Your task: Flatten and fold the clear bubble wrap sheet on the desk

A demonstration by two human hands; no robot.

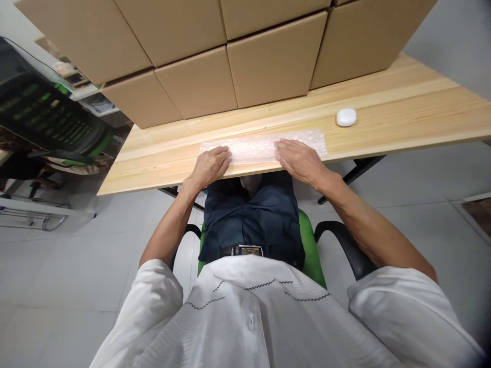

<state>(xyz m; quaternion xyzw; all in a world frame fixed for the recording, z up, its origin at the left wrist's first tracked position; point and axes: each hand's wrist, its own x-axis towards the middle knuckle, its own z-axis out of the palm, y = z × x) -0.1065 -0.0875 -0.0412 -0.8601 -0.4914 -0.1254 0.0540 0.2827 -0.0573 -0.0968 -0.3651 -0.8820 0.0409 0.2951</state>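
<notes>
A strip of clear bubble wrap (253, 149) lies flat along the front edge of the wooden table. My left hand (213, 164) rests on its left end, fingers stretched over the plastic and pointing inward. On the right part of the strip lies my right hand (301, 158), palm down with the fingers extended to the left. Neither hand grasps anything that I can see. Between the two hands the middle of the wrap shows. Anything beneath the palms is hidden.
Stacked cardboard boxes (276, 56) form a wall along the back of the table (418, 115). To the right of the wrap sits a small white rounded case (346, 117). A green chair (311, 250) with black armrests is under me; another chair (49, 112) stands at left.
</notes>
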